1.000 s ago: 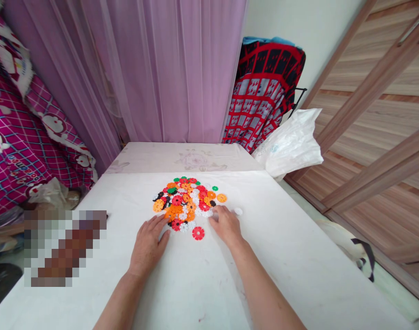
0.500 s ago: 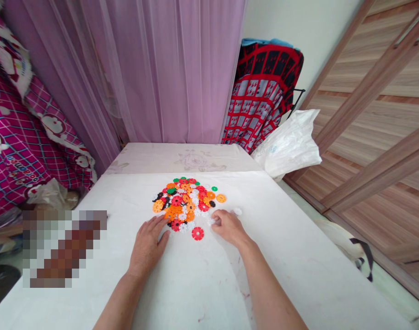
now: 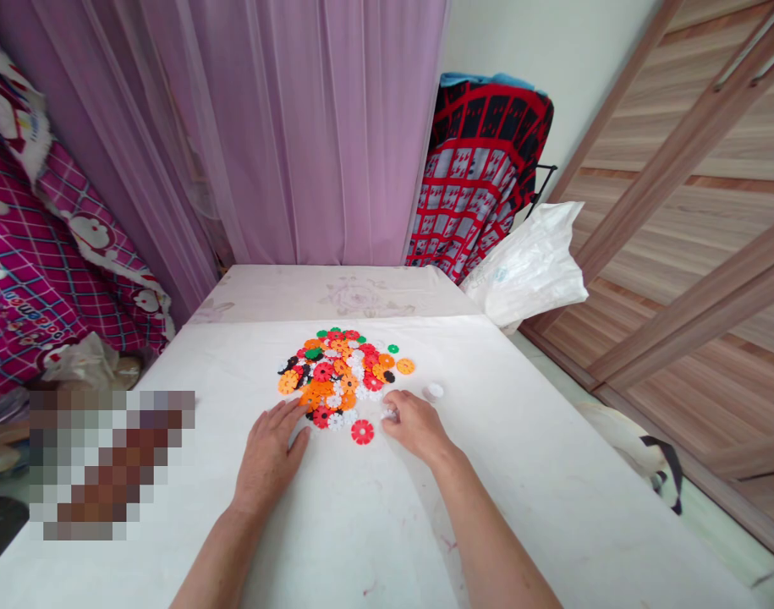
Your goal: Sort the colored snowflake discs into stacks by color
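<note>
A heap of flower-shaped plastic discs (image 3: 341, 367), in orange, red, white, black and green, lies on the white-covered table (image 3: 361, 524). My left hand (image 3: 271, 444) rests open at the heap's near left edge, fingertips touching the orange discs. At the near right side, my right hand (image 3: 417, 425) is closed, thumb and fingers around a white flower-shaped disc (image 3: 389, 414), partly hidden by the fingers. Between my hands a single red disc (image 3: 362, 432) lies flat. Just beyond my right hand is another white disc (image 3: 433, 391), and an orange disc (image 3: 405, 366) sits apart at the heap's right.
Purple curtains (image 3: 316, 135) hang behind the table. A white plastic bag (image 3: 529, 262) stands by its far right corner, near a red and black patterned cloth (image 3: 481, 169). Wooden wardrobe doors (image 3: 691, 220) are on the right. A pink checked cloth (image 3: 75, 245) hangs at left.
The view has shifted slightly. My right hand's fingers have curled a little around the white disc. My left hand and the heap stay in place.
</note>
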Tool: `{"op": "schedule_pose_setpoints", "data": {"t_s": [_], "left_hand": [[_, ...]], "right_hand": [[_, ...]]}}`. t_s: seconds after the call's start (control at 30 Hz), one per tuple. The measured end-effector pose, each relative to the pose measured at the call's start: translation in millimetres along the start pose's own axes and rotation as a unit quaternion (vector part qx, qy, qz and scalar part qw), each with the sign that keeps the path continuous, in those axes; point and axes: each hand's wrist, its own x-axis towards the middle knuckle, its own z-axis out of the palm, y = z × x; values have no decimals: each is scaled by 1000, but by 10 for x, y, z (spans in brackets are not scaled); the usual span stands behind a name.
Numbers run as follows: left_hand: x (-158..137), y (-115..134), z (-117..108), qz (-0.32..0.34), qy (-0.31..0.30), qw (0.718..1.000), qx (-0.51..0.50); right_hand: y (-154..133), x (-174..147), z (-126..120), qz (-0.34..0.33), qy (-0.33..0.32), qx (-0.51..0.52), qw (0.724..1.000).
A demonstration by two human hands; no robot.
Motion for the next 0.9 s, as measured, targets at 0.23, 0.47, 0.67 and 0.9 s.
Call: {"op": "schedule_pose_setpoints", "data": {"t_s": [0.23,0.47,0.67,0.9], "left_hand": [[-2,9,-14,-8,-11,1000,2],[-7,6,-6,-4,-4,1000,0],[-11,3,5,-12,-3,1000,3],[-3,16,-30,-10,-17,1000,8]], "right_hand": [[-19,-34,17,-19,26,-44,999],[93,-25,-55,-10,57,29,998],[176,-69,-141,12,76,75,994],[149,-171,-107,-1,-12,55,998]]}}
